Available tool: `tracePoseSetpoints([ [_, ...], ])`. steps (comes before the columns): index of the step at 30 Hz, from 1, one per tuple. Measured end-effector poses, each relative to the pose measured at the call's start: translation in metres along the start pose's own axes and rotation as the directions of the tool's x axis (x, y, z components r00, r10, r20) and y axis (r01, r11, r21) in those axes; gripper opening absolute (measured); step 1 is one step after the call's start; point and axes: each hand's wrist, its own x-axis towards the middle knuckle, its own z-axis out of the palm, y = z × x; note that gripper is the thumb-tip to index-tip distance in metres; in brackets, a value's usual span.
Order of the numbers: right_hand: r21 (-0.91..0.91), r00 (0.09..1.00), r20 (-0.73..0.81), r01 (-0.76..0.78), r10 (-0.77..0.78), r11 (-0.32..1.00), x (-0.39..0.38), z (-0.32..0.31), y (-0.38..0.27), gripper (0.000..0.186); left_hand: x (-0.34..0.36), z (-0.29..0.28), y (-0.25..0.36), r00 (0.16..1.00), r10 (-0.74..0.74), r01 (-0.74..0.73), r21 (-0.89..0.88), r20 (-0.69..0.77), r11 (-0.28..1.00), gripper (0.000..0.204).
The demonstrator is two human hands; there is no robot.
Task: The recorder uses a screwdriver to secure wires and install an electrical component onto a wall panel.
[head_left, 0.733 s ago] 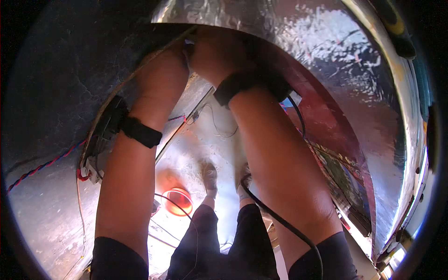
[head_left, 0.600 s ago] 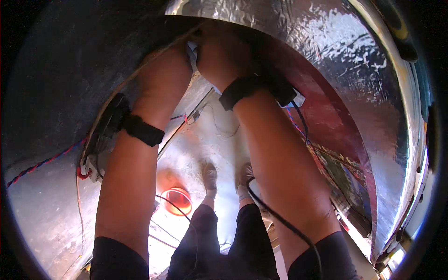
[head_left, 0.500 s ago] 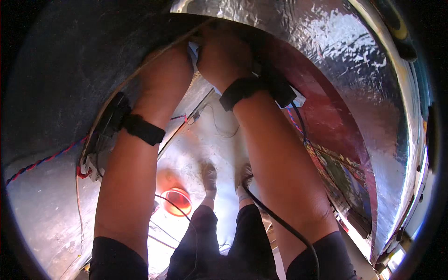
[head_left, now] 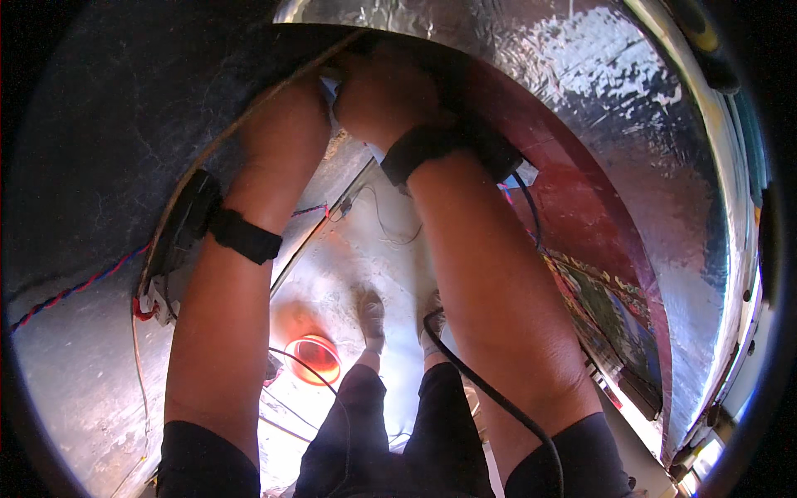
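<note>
Both my arms reach up under the rim of a curved foil-like metal panel (head_left: 581,66). My left hand (head_left: 295,108) is beside a brown cord (head_left: 207,149) on a dark, cracked wall (head_left: 100,133); its fingers disappear into shadow. My right hand (head_left: 382,95) is curled close beside the left one, with a small pale piece (head_left: 330,86) partly showing between them; what my fingers hold is hidden. Black straps with dark units circle both forearms. A black cable (head_left: 469,372) hangs along my right forearm.
Below me are my feet on a pale floor (head_left: 386,257) and an orange bucket (head_left: 311,357) with thin cables running near it. A twisted red-and-blue wire (head_left: 83,290) crosses the left wall. A maroon curved surface (head_left: 573,191) borders the opening at right.
Both hands and forearms have shifted slightly left in the view over the last half second. They stay close together under the rim, with no visible release.
</note>
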Motion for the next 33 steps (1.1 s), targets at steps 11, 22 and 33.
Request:
tracePoseSetpoints([
  [11, 0.047, 0.997, -0.011, -0.071, 0.071, 0.996, -0.001, -0.007, -0.003, 0.024, -0.004, 0.006, -0.003, 0.999, -0.022, 0.023, -0.016, 0.031, 1.0, 0.032],
  [22, -0.101, 0.99, -0.144, -0.025, 0.011, 0.995, 0.004, 0.009, 0.005, 0.021, -0.019, -0.016, 0.0, 0.999, -0.026, 0.027, -0.022, 0.026, 0.999, 0.036],
  [33, -0.153, 0.789, -0.534, 0.263, -0.303, 0.953, -0.035, 0.0, 0.014, 0.026, -0.089, -0.036, 0.034, 0.991, -0.057, 0.027, -0.24, -0.121, 0.97, 0.023],
])
